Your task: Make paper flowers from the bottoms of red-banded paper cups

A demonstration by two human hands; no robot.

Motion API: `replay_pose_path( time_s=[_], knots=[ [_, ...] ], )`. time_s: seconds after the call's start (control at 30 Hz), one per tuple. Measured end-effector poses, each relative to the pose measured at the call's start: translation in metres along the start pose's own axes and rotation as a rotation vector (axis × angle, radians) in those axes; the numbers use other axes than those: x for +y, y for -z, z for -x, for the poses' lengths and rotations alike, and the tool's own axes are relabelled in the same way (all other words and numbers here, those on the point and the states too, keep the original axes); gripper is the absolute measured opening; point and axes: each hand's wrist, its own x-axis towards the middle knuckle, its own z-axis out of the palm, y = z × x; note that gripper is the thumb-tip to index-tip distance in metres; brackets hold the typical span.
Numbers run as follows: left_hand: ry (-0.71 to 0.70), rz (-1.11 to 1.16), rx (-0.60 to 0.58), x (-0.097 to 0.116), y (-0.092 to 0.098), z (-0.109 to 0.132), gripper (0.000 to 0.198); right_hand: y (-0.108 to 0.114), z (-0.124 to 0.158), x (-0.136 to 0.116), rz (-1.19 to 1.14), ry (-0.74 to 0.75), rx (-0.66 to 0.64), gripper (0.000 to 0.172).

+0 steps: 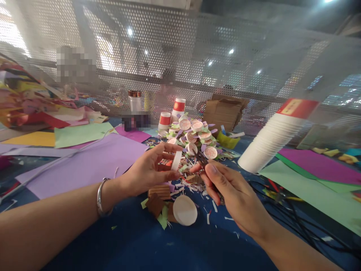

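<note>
My left hand [158, 165] grips a cut piece of a white paper cup [176, 161] between thumb and fingers, and its pale edge faces right. In my right hand [229, 186] are dark scissors [200, 158], with the blades pointing up and left near the cup piece. My fingers partly hide their handles. Just beyond both hands lies a heap of cut cup bottoms [191, 136] with green and purple paper bits. A round white disc [185, 210] rests on the blue table [169, 248] below my hands, beside brown cardboard pieces [155, 205].
A tall stack of paper cups [276, 139] leans at the right, above black cables [299, 226]. Purple paper [84, 162] spreads at the left. Behind the heap stand red-and-white cups [164, 119], folded cardboard [224, 113] and a perforated metal screen [180, 49]. Paper shreds [208, 216] litter the table.
</note>
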Motion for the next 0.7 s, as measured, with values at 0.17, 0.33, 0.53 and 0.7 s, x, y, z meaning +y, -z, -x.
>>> replay_pose_path(
  time_s=[0.17,0.33,0.53,0.7],
  knots=[
    [-0.013,-0.046,0.02,0.002,-0.0009,0.0007,0.052,0.0001,-0.0032,0.001,-0.081,-0.009,-0.041,0.035],
    [-0.045,-0.037,0.077,0.0012,-0.0026,-0.0001,0.051,-0.0009,-0.0067,0.0024,-0.135,-0.091,-0.043,0.037],
    [-0.206,-0.176,0.106,-0.0038,0.0002,-0.001,0.049,-0.0044,-0.0091,0.0031,-0.095,-0.125,-0.063,0.04],
    [-0.304,-0.366,0.08,-0.0049,0.0015,0.0,0.047,-0.0048,-0.0087,-0.0013,0.014,-0.089,-0.095,0.038]
  ],
)
